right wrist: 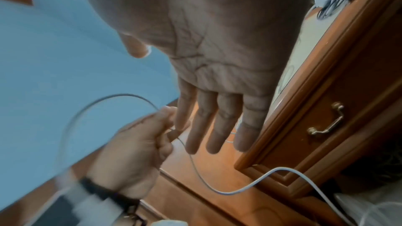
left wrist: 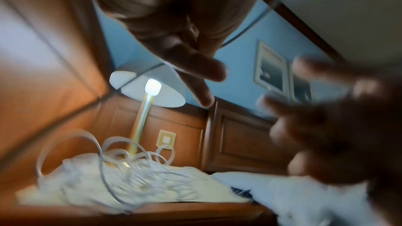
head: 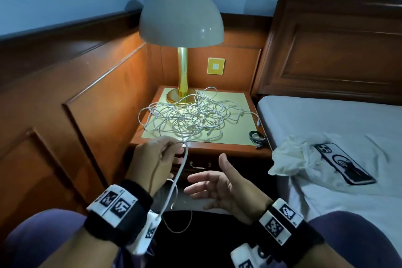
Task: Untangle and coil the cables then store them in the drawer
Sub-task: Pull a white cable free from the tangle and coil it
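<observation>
While left hand (head: 152,156) pinches white cable (head: 180,172) | right hand (head: 219,187) apart, fingers straight

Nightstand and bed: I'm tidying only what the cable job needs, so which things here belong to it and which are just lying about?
Job:
tangle of white cables on the nightstand
white cable pinched by left hand
right hand, open
black cable
drawer, closed

Lying about:
lamp
phone
crumpled bag on bed
</observation>
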